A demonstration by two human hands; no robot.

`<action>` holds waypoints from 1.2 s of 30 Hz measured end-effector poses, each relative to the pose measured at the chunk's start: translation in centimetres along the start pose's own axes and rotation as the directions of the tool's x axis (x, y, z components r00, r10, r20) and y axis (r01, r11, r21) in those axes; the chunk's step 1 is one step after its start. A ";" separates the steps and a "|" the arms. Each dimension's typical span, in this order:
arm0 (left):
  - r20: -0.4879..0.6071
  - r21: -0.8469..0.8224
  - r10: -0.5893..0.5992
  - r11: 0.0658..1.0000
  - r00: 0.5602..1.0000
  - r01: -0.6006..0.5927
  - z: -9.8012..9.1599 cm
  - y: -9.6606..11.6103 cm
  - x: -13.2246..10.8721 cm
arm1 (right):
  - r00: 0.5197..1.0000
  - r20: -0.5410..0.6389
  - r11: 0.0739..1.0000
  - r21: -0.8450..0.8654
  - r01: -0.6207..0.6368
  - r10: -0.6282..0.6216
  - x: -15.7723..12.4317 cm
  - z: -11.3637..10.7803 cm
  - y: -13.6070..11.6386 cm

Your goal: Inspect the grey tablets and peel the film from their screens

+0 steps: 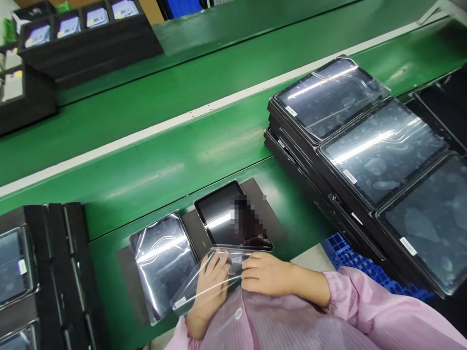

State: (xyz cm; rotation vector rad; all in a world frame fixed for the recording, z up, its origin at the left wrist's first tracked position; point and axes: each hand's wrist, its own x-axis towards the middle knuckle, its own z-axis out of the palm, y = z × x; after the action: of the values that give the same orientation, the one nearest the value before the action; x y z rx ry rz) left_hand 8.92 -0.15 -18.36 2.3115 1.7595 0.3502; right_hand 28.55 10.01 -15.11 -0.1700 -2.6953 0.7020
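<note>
A tablet (222, 214) with a glossy dark screen lies tilted on a dark flat box, its near edge close to my hands. A clear plastic film (193, 287) with a small white label stretches from that edge toward my body. My left hand (212, 279) is at the film with its fingers stretched out; the film seems to pass over it. My right hand (264, 273) has its fingers curled on the film's right part by the tablet's near corner. Left of these, a second tablet (164, 262) under shiny, wrinkled film rests on another dark box.
Film-covered tablets in black trays (321, 160) are stacked at the right, above a blue plastic crate (352, 260). More black trays (62, 272) stand at the left. Black compartment boxes (91, 48) sit at the back left, beyond a green belt (146, 97) edged by a white strip.
</note>
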 end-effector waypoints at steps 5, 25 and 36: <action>-0.006 -0.044 -0.095 0.995 0.995 0.095 -0.1 0.6 0.0 | 0.920 -0.207 0.940 -0.001 -0.341 0.333 -1.0 0.5 2.8; -0.059 -0.421 -0.450 0.821 0.891 0.387 -3.0 -2.3 -2.6 | 0.387 0.070 0.243 0.671 -0.700 0.919 6.1 -1.1 3.8; -0.165 -0.638 -0.928 0.358 0.333 0.682 -1.2 -9.1 -11.4 | 0.363 0.153 0.196 0.623 -0.758 0.919 15.1 9.0 -1.4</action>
State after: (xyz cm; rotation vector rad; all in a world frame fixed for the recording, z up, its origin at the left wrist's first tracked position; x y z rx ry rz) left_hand -2.67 -8.76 -20.75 0.7068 2.4710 1.0877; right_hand 11.14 7.77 -17.18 -1.5762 -1.7122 1.6727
